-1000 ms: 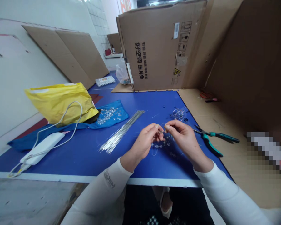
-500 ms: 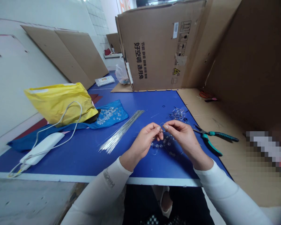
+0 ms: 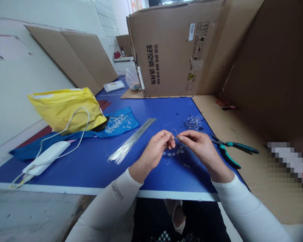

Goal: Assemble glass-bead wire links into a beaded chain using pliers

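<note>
The thin wire [image 3: 173, 138] is pinched between my fingers, and small clear beads [image 3: 174, 153] hang on it just under my hands. My left hand [image 3: 155, 151] and my right hand [image 3: 199, 146] are close together and both hold this wire above the blue table [image 3: 91, 171]. Right of my right hand lie the green pliers [image 3: 232, 146], and left of my left hand lies a bundle of silver wires [image 3: 131, 141], with a blue cloth [image 3: 127, 117] carrying more beads and a yellow plastic bag [image 3: 65, 111] farther away.
</note>
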A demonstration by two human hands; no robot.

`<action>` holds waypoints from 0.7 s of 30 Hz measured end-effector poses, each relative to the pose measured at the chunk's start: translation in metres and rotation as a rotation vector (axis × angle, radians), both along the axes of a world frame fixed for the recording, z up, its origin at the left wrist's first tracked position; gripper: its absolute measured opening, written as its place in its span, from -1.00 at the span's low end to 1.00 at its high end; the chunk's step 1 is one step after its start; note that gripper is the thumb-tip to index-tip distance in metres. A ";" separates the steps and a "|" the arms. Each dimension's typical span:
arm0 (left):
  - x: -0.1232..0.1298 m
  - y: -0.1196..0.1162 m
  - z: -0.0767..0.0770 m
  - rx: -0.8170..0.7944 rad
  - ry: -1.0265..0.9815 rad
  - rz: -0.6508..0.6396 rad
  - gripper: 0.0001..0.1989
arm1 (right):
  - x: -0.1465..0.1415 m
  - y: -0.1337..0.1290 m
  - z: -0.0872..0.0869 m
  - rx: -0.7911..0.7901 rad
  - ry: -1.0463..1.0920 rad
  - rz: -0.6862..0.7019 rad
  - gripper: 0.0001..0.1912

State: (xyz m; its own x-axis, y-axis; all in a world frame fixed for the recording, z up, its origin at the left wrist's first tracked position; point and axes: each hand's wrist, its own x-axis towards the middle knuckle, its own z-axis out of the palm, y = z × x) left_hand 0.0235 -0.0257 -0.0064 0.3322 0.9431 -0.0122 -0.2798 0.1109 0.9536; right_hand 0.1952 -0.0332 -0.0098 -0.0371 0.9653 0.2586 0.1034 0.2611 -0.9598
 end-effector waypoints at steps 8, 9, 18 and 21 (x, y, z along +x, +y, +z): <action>0.001 -0.002 0.002 0.042 0.055 0.006 -0.83 | -0.001 0.001 -0.001 -0.026 0.022 0.035 -0.82; 0.001 -0.002 0.002 0.047 0.064 0.008 -0.83 | -0.001 0.001 -0.001 -0.024 0.018 0.039 -0.82; 0.002 -0.001 0.002 0.076 0.100 -0.001 -0.82 | -0.003 0.000 -0.001 -0.029 -0.033 0.039 -0.80; 0.002 -0.001 0.000 0.094 0.111 -0.003 -0.82 | -0.003 0.000 -0.001 -0.028 -0.045 0.044 -0.78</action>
